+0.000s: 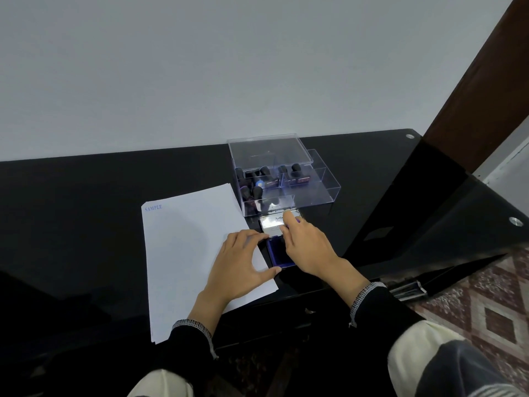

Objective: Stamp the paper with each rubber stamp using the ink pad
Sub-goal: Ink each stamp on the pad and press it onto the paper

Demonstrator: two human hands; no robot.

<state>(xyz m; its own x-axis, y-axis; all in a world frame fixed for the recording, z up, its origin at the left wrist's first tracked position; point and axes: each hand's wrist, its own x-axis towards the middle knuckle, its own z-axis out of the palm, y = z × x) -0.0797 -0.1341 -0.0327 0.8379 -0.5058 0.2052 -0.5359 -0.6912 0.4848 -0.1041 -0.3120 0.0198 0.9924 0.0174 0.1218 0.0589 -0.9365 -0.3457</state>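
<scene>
A stack of white paper lies on the black glass table, with one blue "SAMPLE" print at its top left corner. Right of it sits the ink pad, open, its blue pad showing and its silver lid tipped back. My left hand rests on the paper's right edge, and its fingers and thumb hold the pad's left side. My right hand lies over the pad's right part with its fingers curled on the lid. Several black-handled rubber stamps lie in a clear box.
The clear box's lid lies askew on top of the box, just behind the ink pad. The table's right edge runs diagonally close to my right arm. A brown door frame and a patterned floor are at the right.
</scene>
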